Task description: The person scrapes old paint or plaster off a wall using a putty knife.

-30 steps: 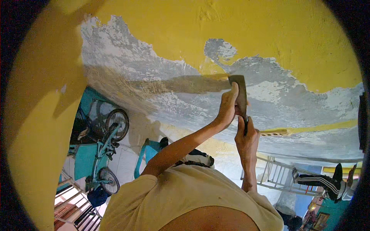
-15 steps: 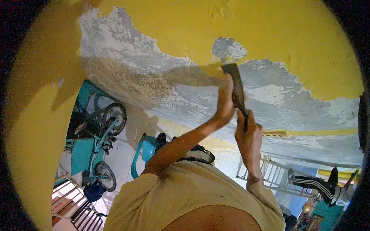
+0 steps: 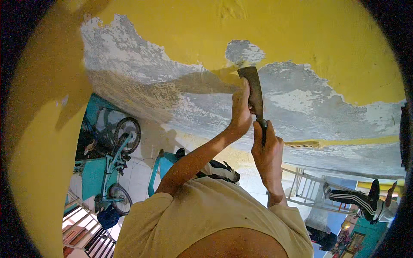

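Gripping the dark handle (image 3: pixel 264 125) of a broad-bladed tool (image 3: pixel 254 88), the right hand (image 3: pixel 268 150) keeps its fingers curled closely around it, below the blade. Left of that tool, the left hand (image 3: pixel 241 109) lays its thumb flat along the metal, its other fingers mostly hidden behind, so the blade sits pinched between them. The tool stands nearly upright, its wide end leaning slightly left, up against a wall (image 3: pixel 309 38); whether that end touches the surface cannot be told. Just above the tool is a rounded grey patch (image 3: pixel 244 51), and yellow paint spreads around and over it. To either side of the tool runs a ragged band of bare grey and white plaster (image 3: pixel 297 81). Rightward of the tool, a yellow strip (image 3: pixel 361 142) crosses the plaster. Below and left of the tool are a teal chair (image 3: pixel 155 172) and, farther off, a bicycle (image 3: pixel 107 172). Below and right of it come a ladder (image 3: pixel 306 189) and another person's dark striped trouser leg (image 3: pixel 352 198).
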`<move>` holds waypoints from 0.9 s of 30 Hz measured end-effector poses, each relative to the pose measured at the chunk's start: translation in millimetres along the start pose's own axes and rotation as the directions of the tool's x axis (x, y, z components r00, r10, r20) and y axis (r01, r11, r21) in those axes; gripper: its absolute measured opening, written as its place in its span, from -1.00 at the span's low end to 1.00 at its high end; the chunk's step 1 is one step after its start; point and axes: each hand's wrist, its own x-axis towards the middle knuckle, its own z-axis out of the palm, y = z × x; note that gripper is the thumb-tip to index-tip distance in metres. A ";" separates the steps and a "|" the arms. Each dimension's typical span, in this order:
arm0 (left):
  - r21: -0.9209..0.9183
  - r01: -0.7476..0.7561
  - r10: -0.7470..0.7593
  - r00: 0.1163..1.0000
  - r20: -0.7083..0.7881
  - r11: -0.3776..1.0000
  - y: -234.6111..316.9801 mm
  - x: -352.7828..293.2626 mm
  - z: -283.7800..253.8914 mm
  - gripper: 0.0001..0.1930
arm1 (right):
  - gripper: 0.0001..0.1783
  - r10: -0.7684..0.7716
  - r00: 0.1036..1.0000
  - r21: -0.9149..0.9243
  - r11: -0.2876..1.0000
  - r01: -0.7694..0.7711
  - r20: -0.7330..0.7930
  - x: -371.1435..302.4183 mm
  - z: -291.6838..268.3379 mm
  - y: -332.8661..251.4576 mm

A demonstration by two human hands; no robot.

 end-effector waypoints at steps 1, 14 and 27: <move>0.010 -0.002 0.003 1.000 -0.006 1.000 9.1 -0.9 2.8 -0.70 | -0.86 -0.004 1.000 0.010 1.000 0.004 0.006 -2.6 -0.2 1.9; -0.377 0.376 -0.402 0.915 0.010 0.847 4.2 -14.6 26.6 -0.52 | -0.89 0.103 0.992 -0.034 0.994 -0.106 -0.074 -29.7 -16.8 26.0; -0.367 0.211 -0.203 0.977 0.062 0.906 -0.8 -9.9 20.1 -0.50 | -0.89 0.084 0.990 -0.142 0.985 -0.100 -0.117 -27.0 -9.1 7.9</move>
